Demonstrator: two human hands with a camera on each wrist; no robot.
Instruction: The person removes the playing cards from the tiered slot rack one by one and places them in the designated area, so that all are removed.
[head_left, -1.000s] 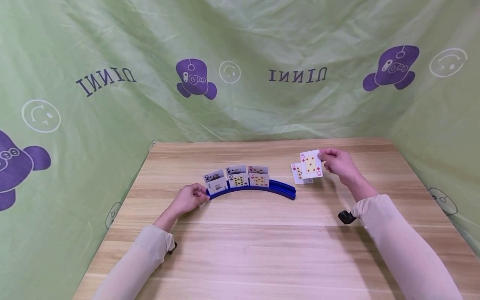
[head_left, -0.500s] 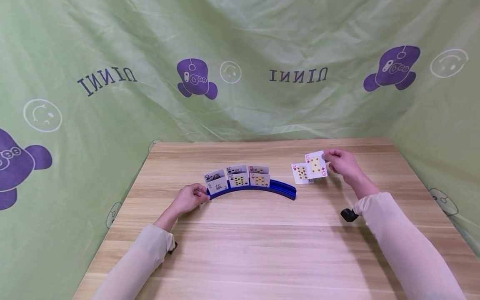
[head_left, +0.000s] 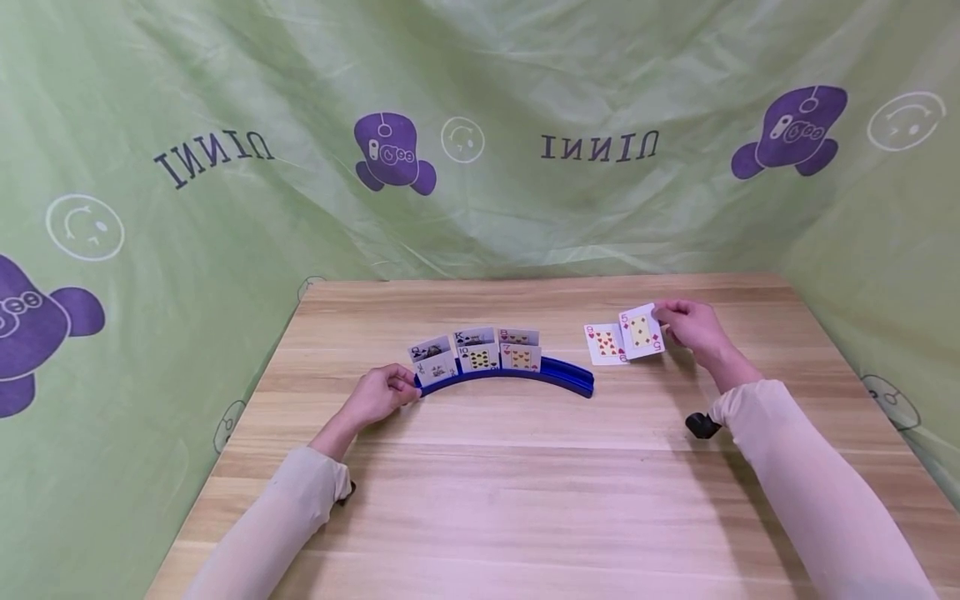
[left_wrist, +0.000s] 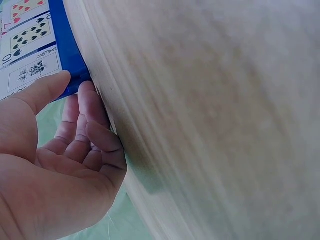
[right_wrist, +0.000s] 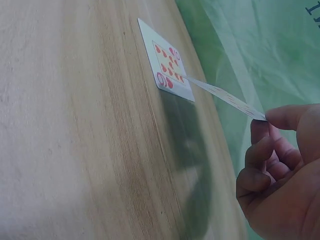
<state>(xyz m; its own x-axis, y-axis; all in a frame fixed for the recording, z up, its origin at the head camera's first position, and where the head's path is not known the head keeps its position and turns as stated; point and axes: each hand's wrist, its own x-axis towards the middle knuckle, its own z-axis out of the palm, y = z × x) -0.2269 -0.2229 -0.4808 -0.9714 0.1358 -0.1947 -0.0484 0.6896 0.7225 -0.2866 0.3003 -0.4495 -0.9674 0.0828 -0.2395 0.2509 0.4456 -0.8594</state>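
Observation:
A curved blue card holder (head_left: 566, 378) stands on the table with two rows of playing cards upright in it. The front row has a joker (head_left: 437, 369), a ten of spades (head_left: 478, 358) and a seven of hearts (head_left: 521, 357); queen, king and eight show behind. My left hand (head_left: 381, 395) pinches the holder's left end between thumb and fingers, as the left wrist view shows. To the right, my right hand (head_left: 693, 329) pinches the five of diamonds (head_left: 640, 333) by its upper right corner, tilted above the table. A nine of hearts (head_left: 602, 343) lies face up beside it, partly overlapped.
The wooden table (head_left: 480, 483) runs back to a green curtain (head_left: 480, 217) with purple figures, which also hangs at both sides. The right stretch of the holder bears no cards. A black wrist device (head_left: 702, 426) sits under the right sleeve.
My right hand has moved a little to the right with the five of diamonds, uncovering more of the nine of hearts. My left hand stays at the holder's end.

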